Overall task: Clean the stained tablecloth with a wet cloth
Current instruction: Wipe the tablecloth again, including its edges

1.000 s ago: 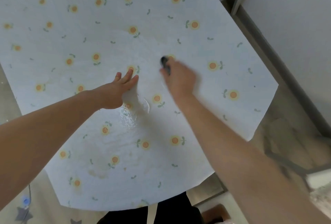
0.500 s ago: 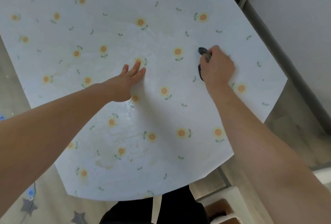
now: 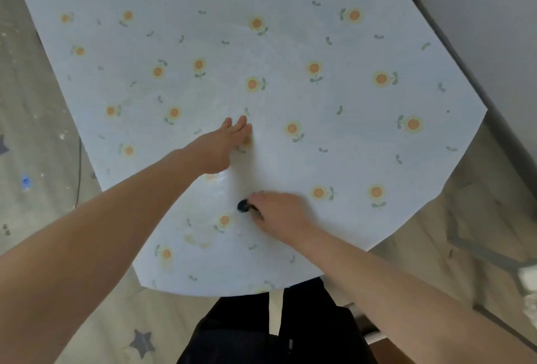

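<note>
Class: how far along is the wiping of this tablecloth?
Done: a wet sheen covers the middle of the tablecloth. In hand: the right hand presses a dark cloth down while the left hand lies flat. Left: yellowish stains near the front edge.

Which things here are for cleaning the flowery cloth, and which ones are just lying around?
For the job:
- tablecloth, with yellowish stains near its front edge
- dark cloth, bunched under the right hand
- left hand, pressed flat on the tablecloth

Just lying around:
- star-patterned floor mat
- small blue thing on the floor
</note>
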A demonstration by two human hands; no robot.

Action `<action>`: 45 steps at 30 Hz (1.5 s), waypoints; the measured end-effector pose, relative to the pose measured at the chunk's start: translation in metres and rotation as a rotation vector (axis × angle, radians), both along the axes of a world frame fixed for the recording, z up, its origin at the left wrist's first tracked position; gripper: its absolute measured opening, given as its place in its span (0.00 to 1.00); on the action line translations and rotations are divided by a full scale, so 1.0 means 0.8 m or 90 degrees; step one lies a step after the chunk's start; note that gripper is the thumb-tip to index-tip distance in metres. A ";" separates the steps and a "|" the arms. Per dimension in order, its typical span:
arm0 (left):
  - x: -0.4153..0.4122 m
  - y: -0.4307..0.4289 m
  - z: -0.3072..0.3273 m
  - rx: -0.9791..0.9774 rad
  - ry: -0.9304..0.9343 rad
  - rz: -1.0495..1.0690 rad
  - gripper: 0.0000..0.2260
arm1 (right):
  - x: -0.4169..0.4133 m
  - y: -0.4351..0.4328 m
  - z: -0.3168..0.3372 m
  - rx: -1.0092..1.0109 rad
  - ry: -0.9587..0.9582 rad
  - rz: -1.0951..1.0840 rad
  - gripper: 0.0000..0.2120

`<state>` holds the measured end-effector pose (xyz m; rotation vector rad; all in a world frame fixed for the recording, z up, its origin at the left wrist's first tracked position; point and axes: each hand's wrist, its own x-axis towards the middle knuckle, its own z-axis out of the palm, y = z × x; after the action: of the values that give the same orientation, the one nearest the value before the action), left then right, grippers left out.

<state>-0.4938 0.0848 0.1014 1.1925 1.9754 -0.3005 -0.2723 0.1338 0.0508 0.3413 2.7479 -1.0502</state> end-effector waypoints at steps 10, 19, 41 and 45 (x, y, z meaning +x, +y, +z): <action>0.019 -0.090 0.007 -0.064 -0.015 -0.055 0.46 | -0.007 0.147 -0.009 0.198 -0.073 -0.555 0.10; 0.009 -0.098 -0.003 -0.084 -0.012 -0.126 0.48 | 0.031 -0.161 -0.018 0.028 0.026 -0.155 0.08; 0.009 -0.098 -0.012 -0.084 0.101 -0.343 0.41 | -0.010 -0.325 -0.007 0.017 -0.062 -0.482 0.13; 0.007 -0.098 -0.008 -0.091 0.100 -0.336 0.41 | 0.052 -0.265 0.001 0.090 0.024 -0.640 0.13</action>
<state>-0.4885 0.0064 0.0951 1.6206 1.7021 -0.8102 -0.2306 -0.0785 0.0518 1.8506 2.6410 -0.9909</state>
